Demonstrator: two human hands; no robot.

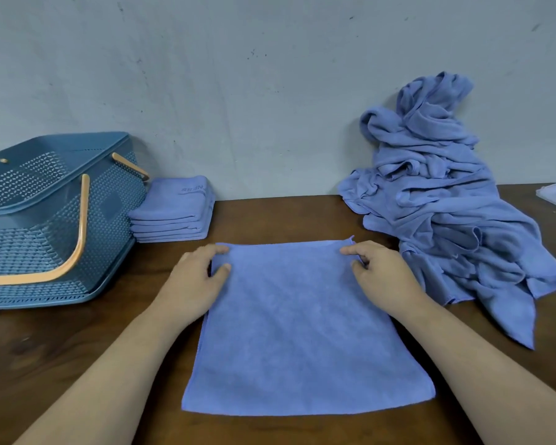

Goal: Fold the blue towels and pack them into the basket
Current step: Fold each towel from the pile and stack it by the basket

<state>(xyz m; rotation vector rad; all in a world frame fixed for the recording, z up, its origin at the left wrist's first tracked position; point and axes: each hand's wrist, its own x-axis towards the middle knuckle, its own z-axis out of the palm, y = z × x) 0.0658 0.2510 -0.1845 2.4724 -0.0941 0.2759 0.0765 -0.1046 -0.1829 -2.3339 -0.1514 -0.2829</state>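
Spread flat at mid-bench [77, 364], one towel [302, 332]: thin, soft, napped cloth, roughly square, hemmed at the edge. Light and limp by the look, likely to sag and drag on the wood, so best taken by the corners. Pinched at the far left corner by the left grip [196, 277] and at the far right by the right grip [382, 274], thumb and forefinger narrow on the hem. Behind left, a neat stack [174, 213] of folded ones, just beside a perforated blue plastic basket [109, 220] with tan handles. To the right, a crumpled pile [446, 203] slumped against the grey wall.
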